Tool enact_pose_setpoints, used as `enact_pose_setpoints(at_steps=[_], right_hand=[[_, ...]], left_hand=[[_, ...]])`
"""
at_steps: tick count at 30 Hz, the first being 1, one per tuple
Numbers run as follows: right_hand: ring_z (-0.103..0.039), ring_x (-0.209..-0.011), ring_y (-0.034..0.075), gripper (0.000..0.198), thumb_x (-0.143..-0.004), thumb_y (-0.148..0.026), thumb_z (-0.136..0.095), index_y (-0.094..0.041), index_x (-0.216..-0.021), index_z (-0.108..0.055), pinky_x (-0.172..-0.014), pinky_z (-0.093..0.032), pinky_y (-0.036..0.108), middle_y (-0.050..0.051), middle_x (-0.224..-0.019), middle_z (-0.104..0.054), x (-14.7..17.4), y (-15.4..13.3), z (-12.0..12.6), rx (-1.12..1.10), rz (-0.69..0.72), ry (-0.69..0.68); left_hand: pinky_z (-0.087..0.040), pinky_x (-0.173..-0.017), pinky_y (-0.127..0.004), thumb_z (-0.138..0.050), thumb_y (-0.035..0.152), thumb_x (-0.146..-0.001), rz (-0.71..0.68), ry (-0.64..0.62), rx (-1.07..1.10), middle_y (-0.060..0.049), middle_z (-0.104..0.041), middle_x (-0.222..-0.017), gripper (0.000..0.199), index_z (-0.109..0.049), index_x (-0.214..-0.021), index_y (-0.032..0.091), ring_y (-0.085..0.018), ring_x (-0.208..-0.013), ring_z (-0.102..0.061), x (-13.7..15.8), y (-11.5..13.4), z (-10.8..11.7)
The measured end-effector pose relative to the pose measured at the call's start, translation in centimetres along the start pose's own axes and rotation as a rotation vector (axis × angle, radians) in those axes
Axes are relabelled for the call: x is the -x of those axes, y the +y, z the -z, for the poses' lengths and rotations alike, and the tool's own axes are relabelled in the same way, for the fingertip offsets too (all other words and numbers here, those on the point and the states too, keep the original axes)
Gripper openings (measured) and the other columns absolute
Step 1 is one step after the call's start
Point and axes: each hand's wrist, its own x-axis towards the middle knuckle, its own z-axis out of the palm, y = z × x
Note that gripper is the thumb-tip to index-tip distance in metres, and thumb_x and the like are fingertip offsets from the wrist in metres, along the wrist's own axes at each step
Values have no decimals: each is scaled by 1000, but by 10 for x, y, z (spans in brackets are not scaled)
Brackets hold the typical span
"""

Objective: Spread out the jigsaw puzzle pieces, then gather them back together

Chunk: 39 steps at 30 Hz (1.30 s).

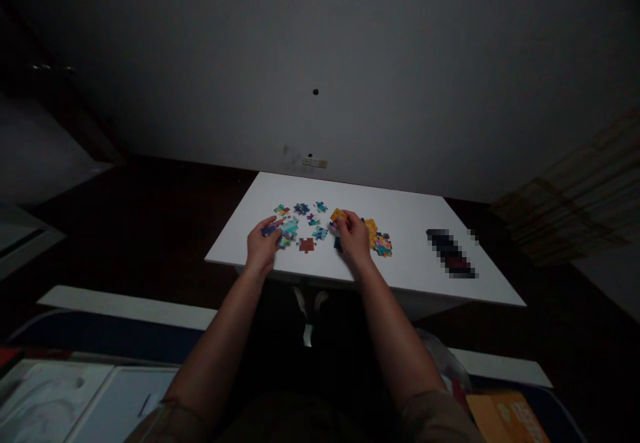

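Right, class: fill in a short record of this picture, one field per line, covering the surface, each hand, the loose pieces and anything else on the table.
Surface: white rectangular table
Left hand: pinching a dark blue cardboard puzzle piece
Right hand: holding a yellow-orange puzzle piece
Loose pieces: colourful scattered puzzle pieces between the hands; one reddish-brown piece near the front edge
Joined part: small multicoloured cluster beside the right hand
Other: dark oblong object, blurred, cannot be identified

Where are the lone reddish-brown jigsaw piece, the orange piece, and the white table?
reddish-brown jigsaw piece (pixel 307 245), head view, its middle.
orange jigsaw piece (pixel 338 214), head view, its top, above the right hand's fingers.
white table (pixel 415 210), head view, bare top.
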Motion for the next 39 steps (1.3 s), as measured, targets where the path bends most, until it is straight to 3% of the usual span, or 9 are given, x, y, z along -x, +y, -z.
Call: enact_pose_setpoints(at_steps=[5,9,12,18,24,27,29,33,39], right_hand=[[-64,-88,23,28,-91,-33,-46,-26,-110,-65,-79,-47,36,6,-100,-70,-24,6,-9,243,143,-118],[-63,-92,23,17,-84,-23,-56,-26,-92,-70,-81,-46,34,5,-98,-70,-32,11,-7,447,287,-317],[-64,-89,20,14,-81,-18,-57,-25,-83,-69,-79,-46,30,3,-91,-71,-31,12,-2,509,290,-452],[-65,-86,21,29,-69,-6,-56,-25,-84,-71,-78,-46,31,4,-92,-72,-34,17,10,408,191,-526],[-64,-87,24,28,-71,-10,-55,-25,-87,-72,-84,-45,39,6,-93,-71,-48,28,11,293,136,-339],[-62,-90,24,24,-75,-16,-54,-22,-92,-70,-86,-45,40,8,-97,-69,-53,33,3,271,149,-191],[-62,-88,23,21,-77,-22,-55,-19,-92,-69,-84,-46,40,10,-96,-69,-57,37,-5,247,71,-118],[-64,-79,21,25,-79,-24,-50,-16,-95,-68,-75,-49,37,10,-91,-70,-64,49,-16,217,-69,-122],[-63,-85,26,22,-72,-20,-56,-18,-89,-71,-83,-45,41,12,-92,-69,-72,49,-19,296,-42,-161]], left_hand=[[-50,-83,-36,-70,20,-66,-148,18,-247,-10,-69,-100,38,-65,-104,18,-22,-90,-65,-14,10,24],[-46,-90,-40,-68,22,-68,-239,44,-470,-8,-69,-94,32,-66,-100,21,-24,-89,-63,-20,19,35],[-46,-86,-39,-66,25,-70,-299,31,-719,-7,-69,-94,30,-66,-100,23,-25,-88,-62,-26,23,41],[-47,-81,-38,-63,32,-75,-368,-42,-968,-9,-67,-99,33,-64,-107,22,-28,-90,-62,-35,16,50],[-45,-90,-40,-63,30,-75,-470,-58,-990,-12,-63,-111,44,-58,-118,20,-28,-99,-59,-42,13,56],[-44,-91,-38,-62,31,-76,-445,-81,-973,-11,-63,-110,47,-55,-121,20,-27,-98,-59,-46,18,60],[-45,-89,-37,-61,32,-78,-406,-96,-952,-9,-64,-106,46,-55,-122,22,-25,-94,-61,-47,21,62],[-46,-86,-36,-58,34,-81,-379,-82,-928,-8,-66,-103,41,-56,-120,24,-25,-93,-61,-44,25,63],[-45,-91,-37,-61,31,-78,-352,-77,-825,-7,-65,-108,54,-48,-129,24,-24,-97,-61,-42,24,60]])
